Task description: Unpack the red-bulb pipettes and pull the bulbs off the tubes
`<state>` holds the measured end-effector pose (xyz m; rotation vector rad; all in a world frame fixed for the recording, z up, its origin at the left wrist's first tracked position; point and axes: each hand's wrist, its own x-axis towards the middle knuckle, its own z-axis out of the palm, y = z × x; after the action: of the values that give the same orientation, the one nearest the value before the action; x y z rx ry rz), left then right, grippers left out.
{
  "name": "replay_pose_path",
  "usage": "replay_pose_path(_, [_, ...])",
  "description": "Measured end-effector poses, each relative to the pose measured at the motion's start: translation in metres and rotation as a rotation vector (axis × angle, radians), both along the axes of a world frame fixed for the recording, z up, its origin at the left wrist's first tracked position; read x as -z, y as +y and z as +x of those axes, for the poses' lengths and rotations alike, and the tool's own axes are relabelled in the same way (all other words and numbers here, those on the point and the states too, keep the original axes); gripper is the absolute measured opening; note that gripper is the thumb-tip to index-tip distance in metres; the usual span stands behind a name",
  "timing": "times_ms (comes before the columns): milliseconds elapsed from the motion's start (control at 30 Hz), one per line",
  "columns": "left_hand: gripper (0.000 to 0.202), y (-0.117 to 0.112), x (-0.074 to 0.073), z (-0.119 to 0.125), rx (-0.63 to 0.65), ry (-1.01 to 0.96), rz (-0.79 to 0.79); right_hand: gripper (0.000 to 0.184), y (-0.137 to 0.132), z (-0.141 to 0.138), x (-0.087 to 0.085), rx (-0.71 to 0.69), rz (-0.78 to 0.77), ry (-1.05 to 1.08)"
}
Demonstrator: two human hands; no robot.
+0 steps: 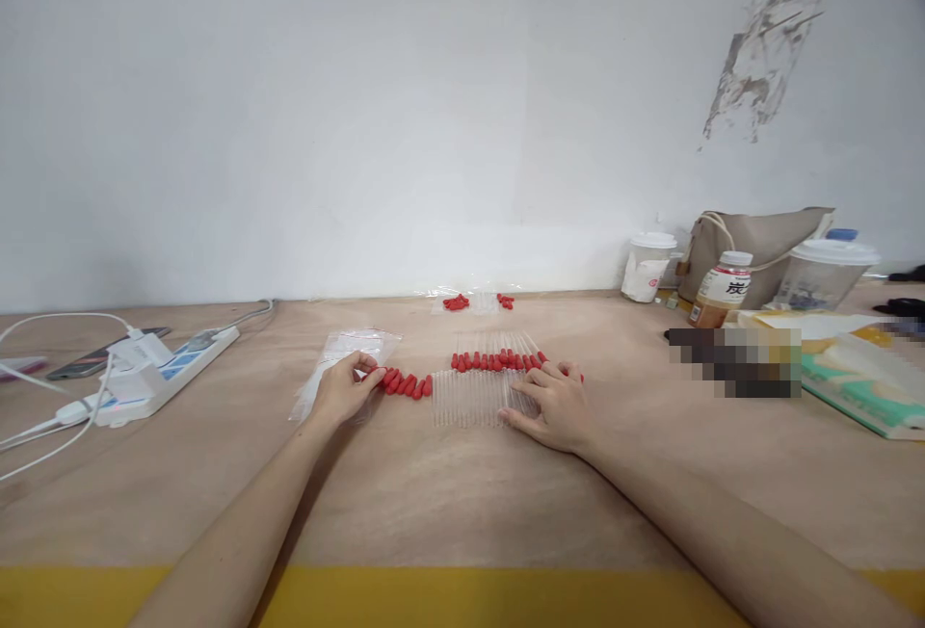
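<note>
My left hand (348, 389) is at the left end of a short row of red rubber bulbs (409, 385), its thumb and forefinger closed on the endmost bulb. Clear thin tubes (462, 402), like glass droppers, lie side by side to the right of these bulbs. Over the right end of the tubes rests my right hand (553, 405), fingers apart and touching them. Just behind, a second row of clear tubes (491, 343) has red bulbs (498, 358) at its near ends. Under and beside my left hand are clear plastic bags (329, 358).
Near the wall lies a clear bag with more red bulbs (456, 302). A power strip (173, 373) with chargers and a phone (91, 358) are on the left. To the right stand a paper cup (648, 267), a bottle (723, 291), a plastic cup (828, 274), a bag (770, 238) and a tissue pack (859, 382).
</note>
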<state>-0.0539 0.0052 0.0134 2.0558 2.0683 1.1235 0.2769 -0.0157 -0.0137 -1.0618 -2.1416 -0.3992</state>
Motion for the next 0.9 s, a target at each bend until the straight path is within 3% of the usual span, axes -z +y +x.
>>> replay_pose_path(433, [0.034, 0.000, -0.004, -0.011, -0.020, -0.042, -0.047, 0.033, 0.000, 0.003, 0.003, 0.002, 0.028, 0.044])
replay_pose_path(567, [0.032, -0.003, -0.010, -0.007, -0.082, 0.005, 0.056, 0.030, 0.000, 0.006, 0.003, -0.035, 0.016, 0.053])
replay_pose_path(700, [0.023, -0.002, -0.021, 0.022, 0.009, 0.158, 0.171, 0.028, -0.001, 0.009, 0.002, -0.082, 0.039, 0.049])
replay_pose_path(767, [0.019, 0.005, -0.025, 0.045, 0.084, 0.211, 0.052, 0.026, -0.002, 0.012, 0.001, -0.126, 0.043, 0.024])
replay_pose_path(900, [0.021, 0.035, -0.028, 0.086, 0.084, 0.160, -0.193, 0.023, -0.006, 0.019, -0.005, -0.213, 0.045, -0.059])
